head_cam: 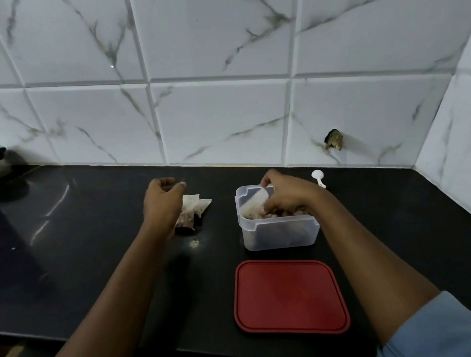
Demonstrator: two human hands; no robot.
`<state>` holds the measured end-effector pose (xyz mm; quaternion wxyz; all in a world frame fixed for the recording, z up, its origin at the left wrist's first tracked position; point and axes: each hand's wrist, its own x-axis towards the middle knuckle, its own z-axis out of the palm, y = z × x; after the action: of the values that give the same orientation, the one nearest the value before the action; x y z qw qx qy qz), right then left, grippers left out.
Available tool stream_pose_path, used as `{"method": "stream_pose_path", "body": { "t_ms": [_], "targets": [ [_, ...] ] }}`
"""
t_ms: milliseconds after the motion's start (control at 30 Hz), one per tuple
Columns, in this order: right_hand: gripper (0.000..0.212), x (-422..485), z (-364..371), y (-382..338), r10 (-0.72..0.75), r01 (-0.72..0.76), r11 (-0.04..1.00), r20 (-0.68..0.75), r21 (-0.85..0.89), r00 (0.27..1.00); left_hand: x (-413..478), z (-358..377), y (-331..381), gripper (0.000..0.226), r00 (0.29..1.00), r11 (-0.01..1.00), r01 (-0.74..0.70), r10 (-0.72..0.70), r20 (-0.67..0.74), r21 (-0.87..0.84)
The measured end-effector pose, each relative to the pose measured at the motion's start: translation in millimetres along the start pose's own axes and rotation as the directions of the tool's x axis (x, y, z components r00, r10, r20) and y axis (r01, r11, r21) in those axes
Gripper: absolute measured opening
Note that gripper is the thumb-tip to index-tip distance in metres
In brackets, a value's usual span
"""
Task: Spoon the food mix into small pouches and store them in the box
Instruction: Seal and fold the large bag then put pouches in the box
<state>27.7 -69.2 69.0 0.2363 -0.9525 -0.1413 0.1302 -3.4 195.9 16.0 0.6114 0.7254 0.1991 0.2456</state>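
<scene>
On a black worktop (pixel 91 249), the right hand (pixel 284 193) pinches a white pouch (pixel 259 200) inside the clear box (pixel 280 236), just beyond its red lid (pixel 289 297). The left hand (pixel 163 202), fingers curled, hovers over a pile of pouches (pixel 195 211) to the left; its grip cannot be told.

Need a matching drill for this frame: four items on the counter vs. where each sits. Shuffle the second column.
1 red lid
2 white spoon
3 clear box
4 pouch pile

a behind the box, to its right
b right hand reaches into it
c closest to the person
d partly under the left hand

Pairs: 1-c, 2-a, 3-b, 4-d
</scene>
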Motion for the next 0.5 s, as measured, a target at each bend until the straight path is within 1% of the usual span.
{"method": "stream_pose_path", "body": {
  "t_ms": [67,133,167,233,300,333,400,433,500],
  "targets": [
    [0.052,1,9,-5,0.054,-0.048,0.990,0.035,-0.136,0.998,7,-7,-11,0.033,0.999,0.997,0.037,-0.036,-0.005,0.067],
    [0.045,3,11,-6,0.070,-0.070,0.966,-0.010,-0.247,0.998,12,-12,-21,0.034,0.998,0.989,0.066,-0.067,0.004,0.136],
    [0.041,3,8,-5,0.051,-0.063,0.967,-0.056,-0.247,0.997,14,-13,-25,0.035,0.997,0.983,0.074,-0.076,0.005,0.168],
    [0.029,8,1,-4,-0.021,0.000,0.985,-0.123,-0.172,0.992,17,-16,-31,0.042,0.995,0.972,0.093,-0.098,0.013,0.217],
    [0.016,8,-2,-6,-0.103,0.094,0.990,-0.083,-0.110,0.991,20,-17,-35,0.057,0.991,0.956,0.117,-0.131,0.033,0.268],
    [0.015,6,-1,-8,-0.130,0.125,0.984,-0.036,-0.126,0.991,21,-16,-37,0.066,0.988,0.951,0.125,-0.145,0.052,0.283],
    [0.021,7,9,-11,-0.130,0.140,0.965,0.060,-0.223,0.990,27,-16,-44,0.077,0.983,0.942,0.133,-0.165,0.077,0.308],
    [0.024,8,13,-10,-0.113,0.130,0.958,0.082,-0.256,0.990,28,-14,-47,0.079,0.983,0.939,0.126,-0.161,0.086,0.321],
    [0.029,10,14,-9,-0.102,0.116,0.963,0.071,-0.245,0.992,27,-14,-50,0.070,0.985,0.936,0.116,-0.152,0.085,0.332]
  ]
}}
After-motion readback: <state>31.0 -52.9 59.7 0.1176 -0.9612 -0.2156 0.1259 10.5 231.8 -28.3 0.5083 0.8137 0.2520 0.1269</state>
